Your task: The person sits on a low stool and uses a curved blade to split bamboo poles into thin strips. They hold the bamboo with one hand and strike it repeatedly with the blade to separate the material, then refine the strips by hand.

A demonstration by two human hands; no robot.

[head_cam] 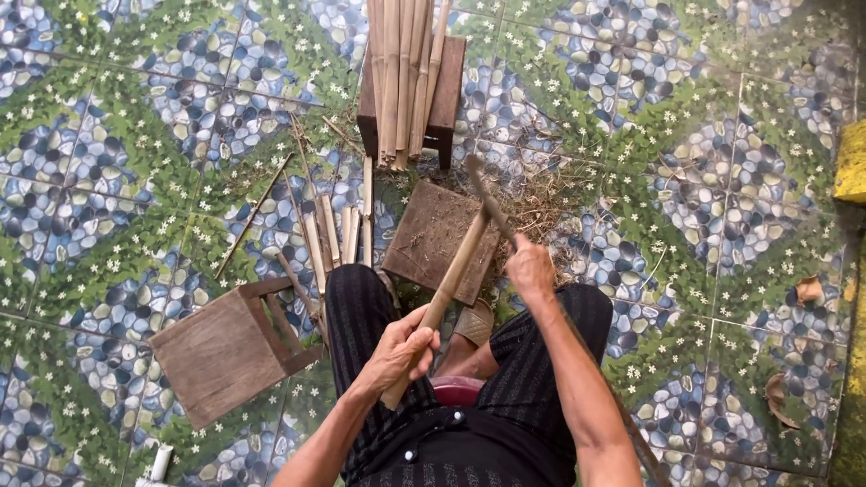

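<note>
My left hand (403,347) grips a bamboo stick (449,284) that slants up from my lap towards a square wooden block (424,236) on the floor. My right hand (529,268) is closed on the handle of a dark knife (488,200), whose blade lies across the stick's upper end. I sit with dark striped trousers, knees apart, one sandalled foot (474,322) beside the block.
A small wooden stool (446,95) ahead carries a bundle of bamboo strips (403,77). Cut strips (332,234) and shavings lie on the patterned tile floor. A toppled wooden stool (225,347) sits at my left. A yellow object (851,162) is at the right edge.
</note>
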